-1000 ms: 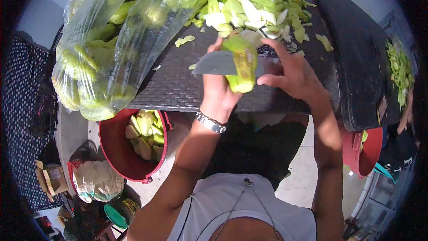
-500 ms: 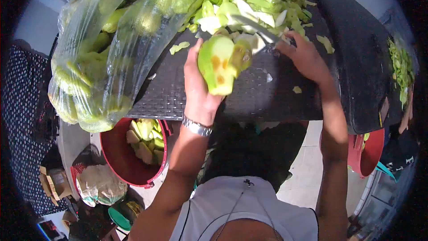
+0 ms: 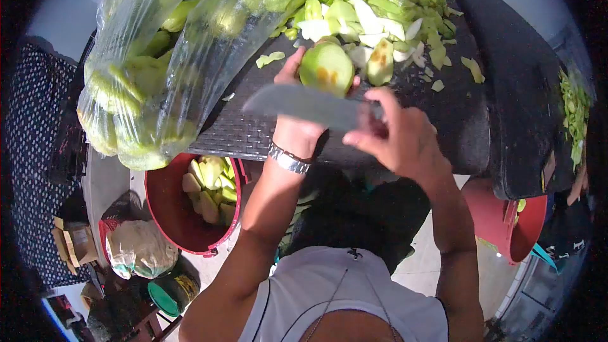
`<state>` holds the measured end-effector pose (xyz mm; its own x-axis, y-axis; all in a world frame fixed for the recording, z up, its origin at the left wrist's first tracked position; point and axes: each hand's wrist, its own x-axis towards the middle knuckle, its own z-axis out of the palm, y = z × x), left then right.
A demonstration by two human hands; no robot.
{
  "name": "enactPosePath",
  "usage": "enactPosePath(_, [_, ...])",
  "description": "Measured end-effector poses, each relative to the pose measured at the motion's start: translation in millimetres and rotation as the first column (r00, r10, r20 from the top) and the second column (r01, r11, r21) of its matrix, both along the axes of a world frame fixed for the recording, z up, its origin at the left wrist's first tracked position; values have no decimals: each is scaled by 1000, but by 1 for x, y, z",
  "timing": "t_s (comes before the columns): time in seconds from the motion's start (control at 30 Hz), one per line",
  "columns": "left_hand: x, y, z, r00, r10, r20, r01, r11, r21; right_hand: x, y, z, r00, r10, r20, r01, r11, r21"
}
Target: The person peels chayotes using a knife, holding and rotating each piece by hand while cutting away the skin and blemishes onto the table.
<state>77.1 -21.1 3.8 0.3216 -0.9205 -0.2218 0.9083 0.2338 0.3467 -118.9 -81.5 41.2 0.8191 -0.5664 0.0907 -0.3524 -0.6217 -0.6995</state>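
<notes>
My left hand (image 3: 297,130), with a metal watch at the wrist, holds a green chayote (image 3: 326,68) whose cut face shows brownish spots. My right hand (image 3: 399,133) is closed round the handle of a broad knife (image 3: 304,104). The blurred blade points left and lies across the view just below the chayote, over my left hand; whether it touches is unclear. A cut slice with a brown mark (image 3: 380,63) lies right of the chayote, by the heap of green peelings (image 3: 380,9) on the dark woven table (image 3: 244,123).
A clear plastic bag of chayotes (image 3: 136,88) fills the table's left side. Below stands a red bucket (image 3: 171,215) with cut pieces. At the right are a black chair-like panel (image 3: 513,88), another red bucket (image 3: 497,221), more peelings and part of another person's arm (image 3: 577,185).
The knife has swung back from the right to lie across in front of the chayote. A brown-marked slice has come off and now lies by the peelings.
</notes>
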Motion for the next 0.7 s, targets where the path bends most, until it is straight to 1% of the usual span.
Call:
enactPosePath(0.03, [1, -1, 2, 999, -30, 31, 31, 998, -48, -1, 7, -3, 998, 47, 39, -47, 999, 2])
enactPosePath(0.07, [-5, 2, 2, 999, 28, 40, -28, 1000, 5, -3, 11, -5, 993, 91, 77, -92, 996, 2])
enactPosePath(0.17, [-12, 2, 8, 997, 49, -58, -49, 999, -11, -7, 14, -8, 986, -35, 161, 5, 983, 184])
enactPosePath(0.2, [-13, 4, 9, 996, 64, -68, -63, 998, 17, -8, 16, -7, 986, -48, 159, 24, 988, 151])
enactPosePath(0.27, [-11, 9, -3, 994, 10, -113, -26, 991, -133, -12, 21, -7, 985, -72, 156, 59, 995, 87])
enactPosePath(0.3, [-11, 12, -6, 991, -18, -134, -10, 979, -204, -14, 24, -7, 993, -37, 115, 35, 999, 19])
enactPosePath(0.33, [-9, 8, -6, 989, -36, -144, 12, 986, -167, -16, 27, -5, 997, -6, 71, 9, 999, -46])
enactPosePath(0.37, [-10, 7, -7, 998, -17, -61, 8, 990, -140, -17, 29, -4, 999, 24, 26, -21, 994, -111])
enactPosePath(0.43, [-14, 6, -2, 994, 18, 109, -9, 996, -89, -19, 32, -2, 998, 53, 44, -47, 989, -138])
enactPosePath(0.47, [-16, 8, 3, 1000, -7, 25, 8, 997, -79, -19, 33, -1, 996, 69, 53, -61, 986, -153])
enactPosePath(0.57, [-16, 8, 2, 997, -76, 34, 79, 993, -89, -21, 34, 1, 996, 65, 53, -48, 958, -284])
enactPosePath(0.67, [-17, 9, 3, 993, -100, 66, 106, 990, -97, -22, 34, 1, 994, 90, 56, -59, 909, -412])
enactPosePath(0.7, [-17, 9, 3, 991, -104, 80, 111, 989, -96, -22, 33, 2, 994, 94, 54, -64, 913, -402])
